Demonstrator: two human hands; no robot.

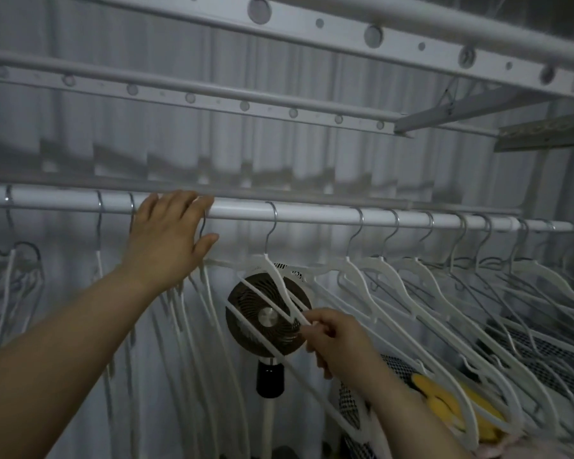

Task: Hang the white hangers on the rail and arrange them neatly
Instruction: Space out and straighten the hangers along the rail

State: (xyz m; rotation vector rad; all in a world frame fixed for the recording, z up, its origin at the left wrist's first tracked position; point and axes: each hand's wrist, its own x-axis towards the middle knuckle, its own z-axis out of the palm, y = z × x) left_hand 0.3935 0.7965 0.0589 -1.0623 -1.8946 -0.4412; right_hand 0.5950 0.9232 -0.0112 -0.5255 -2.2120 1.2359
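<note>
Left fingers (179, 202) straight at the rail (312, 215), right fingers (315, 317) tight on a white hanger (280, 282), bare rail between.

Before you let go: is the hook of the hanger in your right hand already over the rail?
Yes, the metal hook of the white hanger that the right hand pinches is looped over the rail.

Dim light falls on a corrugated grey wall (279, 154) behind a round standing fan (266, 317).
</note>
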